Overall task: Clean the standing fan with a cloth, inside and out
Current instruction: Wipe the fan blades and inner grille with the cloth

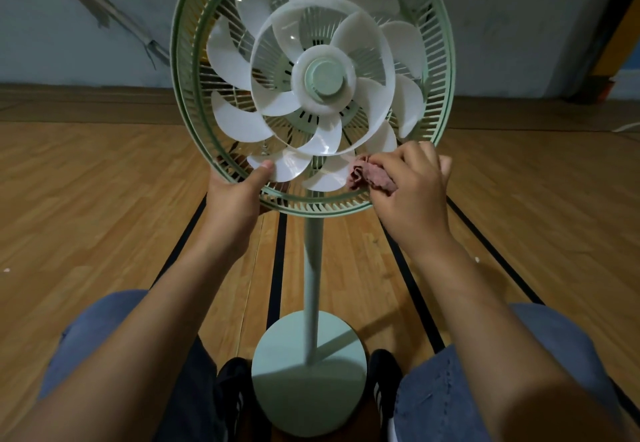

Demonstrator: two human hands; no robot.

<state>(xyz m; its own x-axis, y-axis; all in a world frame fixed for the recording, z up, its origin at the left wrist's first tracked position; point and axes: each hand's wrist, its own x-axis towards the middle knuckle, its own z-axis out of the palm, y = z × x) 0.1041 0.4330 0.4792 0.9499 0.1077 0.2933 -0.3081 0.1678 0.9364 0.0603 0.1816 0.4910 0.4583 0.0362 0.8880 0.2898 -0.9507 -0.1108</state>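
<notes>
A pale green standing fan [180,60] faces me with its front grille off, so the white translucent blades [239,119] and green hub [323,78] are bare. My left hand [235,202] grips the lower left rim of the rear guard, its thumb pressing on a bottom blade. My right hand [412,192] holds a crumpled pink cloth [367,176] against the lower right blades, at the guard's rim. The pole [313,268] runs down to a round green base [308,372].
The fan stands on a wooden floor [86,206] with black lines. My knees in blue jeans [485,365] and black shoes [232,382] flank the base. A grey wall [69,26] is behind, and a white cable [627,128] lies far right.
</notes>
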